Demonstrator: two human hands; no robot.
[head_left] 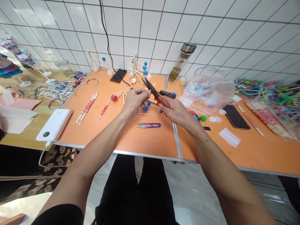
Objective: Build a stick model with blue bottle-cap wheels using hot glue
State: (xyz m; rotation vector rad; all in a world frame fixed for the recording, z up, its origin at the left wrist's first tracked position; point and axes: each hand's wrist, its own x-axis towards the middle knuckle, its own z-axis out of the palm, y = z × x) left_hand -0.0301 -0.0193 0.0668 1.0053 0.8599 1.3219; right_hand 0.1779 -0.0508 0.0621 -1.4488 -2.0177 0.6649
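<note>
My right hand point(173, 109) is wrapped round the reddish-brown handles of a pair of scissors point(152, 88). The dark blades point up and away, slightly apart. Close beside them, my left hand point(137, 99) is closed in a pinch; a small pale bit shows at its fingertips, too small to name. Just beyond that hand lies a stick model with a red ball point(113, 97). Blue balls point(145, 108) sit below the fingers. Nearer me, purple thread snips point(149, 125) lie on the orange table point(140, 143), with a short piece of stick point(144, 114) above them.
Stick models with blue balls point(144, 67), a phone point(118, 75) and a glass bottle point(180, 64) stand or lie along the tiled wall. Wrapped chopsticks point(86, 107) and a white power bank point(54, 125) are left. At right are a plastic bag point(208, 89) and another phone point(236, 116).
</note>
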